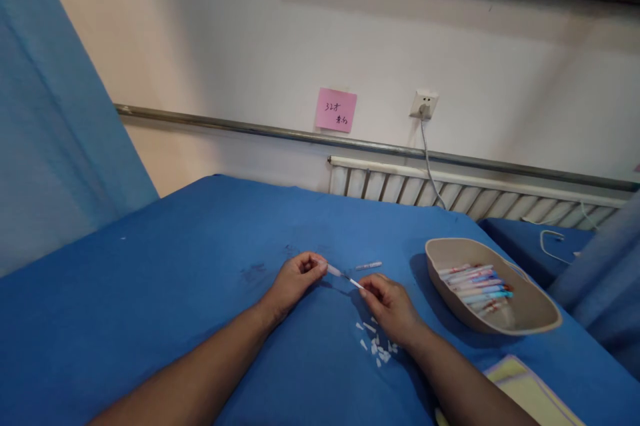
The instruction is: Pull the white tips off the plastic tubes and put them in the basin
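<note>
Head view, clock set on the gap between the hands, 12 toward the wall. Blue sheet-covered table (150,306) under everything; white radiator (395,185) past its edge at 1. Tan plastic basin (533,306) at 3, pens (475,289) piled inside. Yellow flat item (520,386) at 4, booklet or cloth, can't tell. Left hand (299,274) pinching a pale pen barrel (333,270); right hand (387,306) pinching a slim white pen part (356,284), dark tip between; joined or just meeting, can't tell. Loose pen piece (369,266) at 2. Small white bits (379,349) at 5, just below right hand.

Risks, my read: fingertip-only pinch, so a slip or crooked push could drop or bend the slim part; right wrist dropping could scatter the bits; a bump could roll the loose piece.

Edges: far table edge at 12, well clear of fingers. Most room toward 9; basin wall limits right-hand travel at 3, bits hem it in at 5.
</note>
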{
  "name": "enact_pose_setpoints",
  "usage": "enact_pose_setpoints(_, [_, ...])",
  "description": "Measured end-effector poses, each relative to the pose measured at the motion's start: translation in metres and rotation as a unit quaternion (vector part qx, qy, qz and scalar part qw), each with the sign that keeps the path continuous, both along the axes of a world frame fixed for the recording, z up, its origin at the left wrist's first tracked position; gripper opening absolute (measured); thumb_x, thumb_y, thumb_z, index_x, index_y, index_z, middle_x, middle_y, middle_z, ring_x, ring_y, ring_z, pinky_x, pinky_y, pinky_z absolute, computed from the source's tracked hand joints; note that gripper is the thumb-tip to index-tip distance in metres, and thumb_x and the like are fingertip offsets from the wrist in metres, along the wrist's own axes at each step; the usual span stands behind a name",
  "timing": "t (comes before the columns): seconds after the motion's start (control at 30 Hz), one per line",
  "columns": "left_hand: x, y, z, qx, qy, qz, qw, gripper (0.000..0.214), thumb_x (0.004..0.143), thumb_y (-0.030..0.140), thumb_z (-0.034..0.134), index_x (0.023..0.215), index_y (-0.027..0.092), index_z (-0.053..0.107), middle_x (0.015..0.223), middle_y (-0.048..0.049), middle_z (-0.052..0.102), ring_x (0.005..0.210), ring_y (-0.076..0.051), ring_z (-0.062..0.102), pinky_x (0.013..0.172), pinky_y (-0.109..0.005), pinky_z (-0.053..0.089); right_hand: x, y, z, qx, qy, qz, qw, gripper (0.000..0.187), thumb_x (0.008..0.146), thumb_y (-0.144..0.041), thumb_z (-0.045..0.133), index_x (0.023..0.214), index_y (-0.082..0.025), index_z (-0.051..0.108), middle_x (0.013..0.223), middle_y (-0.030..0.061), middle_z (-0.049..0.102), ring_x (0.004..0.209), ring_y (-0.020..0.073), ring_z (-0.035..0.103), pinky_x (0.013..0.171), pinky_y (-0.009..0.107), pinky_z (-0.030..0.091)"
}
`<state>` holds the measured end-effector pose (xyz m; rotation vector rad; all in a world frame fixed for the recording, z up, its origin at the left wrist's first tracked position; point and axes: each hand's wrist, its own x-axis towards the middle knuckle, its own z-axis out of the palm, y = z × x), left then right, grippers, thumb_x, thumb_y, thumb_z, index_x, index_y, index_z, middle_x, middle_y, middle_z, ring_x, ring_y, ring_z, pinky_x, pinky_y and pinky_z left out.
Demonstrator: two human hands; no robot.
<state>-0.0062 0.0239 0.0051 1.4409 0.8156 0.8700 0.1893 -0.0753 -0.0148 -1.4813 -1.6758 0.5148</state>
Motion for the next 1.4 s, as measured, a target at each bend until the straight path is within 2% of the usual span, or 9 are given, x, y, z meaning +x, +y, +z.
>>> enact_pose_setpoints(0.47, [-0.0011, -0.0001, 0.0013, -0.023, -0.015, -0.045, 0.999, 0.029, 0.07, 0.04, 0.07, 0.079, 0.015, 0.06, 0.066, 0.0013, 0.058, 0.058, -0.009, 0.049, 0.057, -0.02, 0.037, 0.001, -0.0003, 0.0042, 0.007, -0.012, -0.002, 1.0, 0.017, 0.085, -0.022, 0.048, 0.085, -0.021, 0.065, 0.076, 0.0005, 0.061, 0.071, 0.0142, 0.056, 0.064, 0.024, 0.04])
enact_pose_setpoints(0.67, [-0.0021, 0.0005, 0.0018, -0.022, -0.008, -0.047, 0.999, 0.03, 0.071, 0.041, 0.069, 0.081, 0.014, 0.059, 0.068, 0.0009, 0.058, 0.059, -0.01, 0.05, 0.058, -0.021, 0.039, 0.002, -0.0008, 0.0049, 0.03, -0.014, -0.008, 0.999, 0.018, 0.084, -0.022, 0.048, 0.084, -0.021, 0.066, 0.074, 0.0006, 0.06, 0.068, 0.0144, 0.056, 0.063, 0.024, 0.04])
enact_pose_setpoints(1.4, [-0.0039, -0.0008, 0.0043, -0.031, 0.011, -0.058, 0.998, 0.032, 0.07, 0.043, 0.069, 0.082, 0.015, 0.059, 0.07, 0.0006, 0.059, 0.061, -0.011, 0.051, 0.06, -0.021, 0.038, 0.0037, -0.0004, 0.0044, 0.04, -0.007, -0.007, 0.999, 0.02, 0.084, -0.024, 0.049, 0.088, -0.023, 0.069, 0.074, 0.0007, 0.061, 0.069, 0.0144, 0.058, 0.063, 0.025, 0.043])
